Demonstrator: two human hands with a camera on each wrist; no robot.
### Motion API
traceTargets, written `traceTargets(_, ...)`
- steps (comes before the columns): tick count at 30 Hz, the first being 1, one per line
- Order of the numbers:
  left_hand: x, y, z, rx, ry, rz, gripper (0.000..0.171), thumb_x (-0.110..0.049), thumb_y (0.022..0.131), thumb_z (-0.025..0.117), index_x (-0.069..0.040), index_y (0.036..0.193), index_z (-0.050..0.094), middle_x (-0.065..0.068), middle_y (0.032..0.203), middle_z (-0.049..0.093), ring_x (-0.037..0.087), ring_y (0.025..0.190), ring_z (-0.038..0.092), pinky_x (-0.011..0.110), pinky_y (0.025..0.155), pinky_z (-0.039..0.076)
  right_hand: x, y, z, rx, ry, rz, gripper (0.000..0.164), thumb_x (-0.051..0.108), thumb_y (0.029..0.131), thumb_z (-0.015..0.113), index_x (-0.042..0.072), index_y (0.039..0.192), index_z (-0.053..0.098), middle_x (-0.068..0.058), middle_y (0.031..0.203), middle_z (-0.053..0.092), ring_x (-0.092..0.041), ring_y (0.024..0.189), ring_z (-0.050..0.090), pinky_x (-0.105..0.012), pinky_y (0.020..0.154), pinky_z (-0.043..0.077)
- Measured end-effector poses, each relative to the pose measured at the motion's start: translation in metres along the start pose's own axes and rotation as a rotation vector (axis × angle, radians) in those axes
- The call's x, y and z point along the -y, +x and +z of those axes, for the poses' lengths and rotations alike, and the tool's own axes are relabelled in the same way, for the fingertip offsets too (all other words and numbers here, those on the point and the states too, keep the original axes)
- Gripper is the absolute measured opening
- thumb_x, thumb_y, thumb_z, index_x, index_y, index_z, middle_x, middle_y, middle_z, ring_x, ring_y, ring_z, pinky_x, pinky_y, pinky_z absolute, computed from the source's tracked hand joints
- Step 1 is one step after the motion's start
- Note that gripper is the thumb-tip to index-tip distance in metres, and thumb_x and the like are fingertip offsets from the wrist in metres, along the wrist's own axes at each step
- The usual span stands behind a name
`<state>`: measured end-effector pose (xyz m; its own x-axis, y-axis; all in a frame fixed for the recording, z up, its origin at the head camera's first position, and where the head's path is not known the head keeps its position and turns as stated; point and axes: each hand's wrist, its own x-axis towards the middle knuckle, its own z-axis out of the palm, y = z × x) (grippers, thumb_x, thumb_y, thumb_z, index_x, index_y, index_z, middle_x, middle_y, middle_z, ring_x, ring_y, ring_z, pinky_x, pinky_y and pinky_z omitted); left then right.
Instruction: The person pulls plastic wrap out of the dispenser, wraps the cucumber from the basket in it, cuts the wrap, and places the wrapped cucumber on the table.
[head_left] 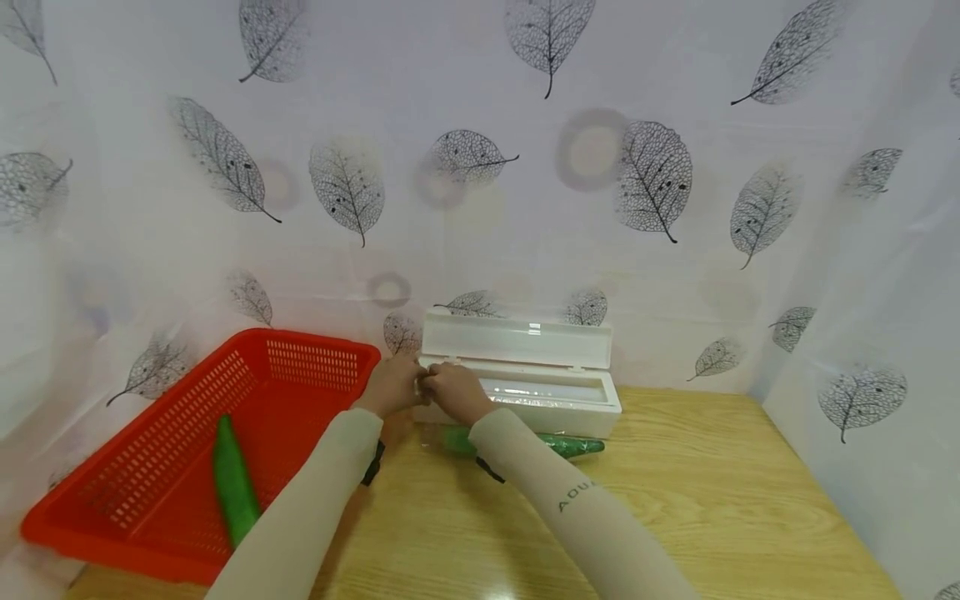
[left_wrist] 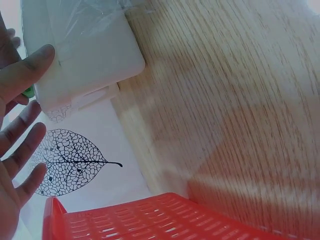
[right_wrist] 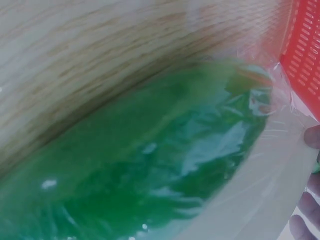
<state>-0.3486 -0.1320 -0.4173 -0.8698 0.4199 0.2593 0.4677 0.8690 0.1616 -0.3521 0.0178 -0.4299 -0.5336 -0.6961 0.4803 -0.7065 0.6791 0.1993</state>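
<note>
Both hands meet at the left end of a white cling film box (head_left: 543,419), whose lid stands raised. In the head view my left hand (head_left: 393,385) comes from the left, and my right hand (head_left: 457,390) has bent fingers beside it. Up close, the left thumb (left_wrist: 40,57) lies over the box's end edge, with the other fingers extended and spread below. A small green piece (left_wrist: 29,92) shows between thumb and fingers. I cannot tell what the right fingers (right_wrist: 302,227) hold. A film-wrapped green cucumber (right_wrist: 135,155) lies in front of the box, partly hidden by the right forearm.
A red plastic basket (head_left: 311,337) stands at the left with an unwrapped green cucumber (head_left: 232,479) inside. The wooden table (head_left: 720,483) runs up to a leaf-print sheet (head_left: 480,233) behind and at the right. A film roll (head_left: 543,390) lies in the box.
</note>
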Motion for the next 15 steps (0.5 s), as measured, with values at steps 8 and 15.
traceTargets(8,-0.0031,-0.0033,-0.0032,0.001,-0.009,-0.052,0.032,-0.03,0.067,0.082,-0.012,0.093,0.073,0.003,0.09,0.071,0.022,0.079,0.061,0.041,0.072,0.047,-0.0002,-0.0011,0.0002,-0.023,-0.022,-0.032,0.014,0.027,0.083,0.067,0.025,0.094,0.074,0.008,0.082,0.069,-0.007,0.065,0.058,-0.017,0.058,0.046)
traceTargets(15,-0.0039,-0.0032,-0.0035,0.032,-0.012,-0.099,0.03,-0.031,0.069,0.081,-0.013,0.092,0.074,0.002,0.088,0.067,0.02,0.079,0.059,0.041,0.073,0.048,-0.0015,-0.0046,0.0014,-0.033,-0.061,-0.053,0.015,0.027,0.084,0.065,0.024,0.096,0.073,0.009,0.08,0.067,-0.005,0.062,0.054,-0.017,0.058,0.044)
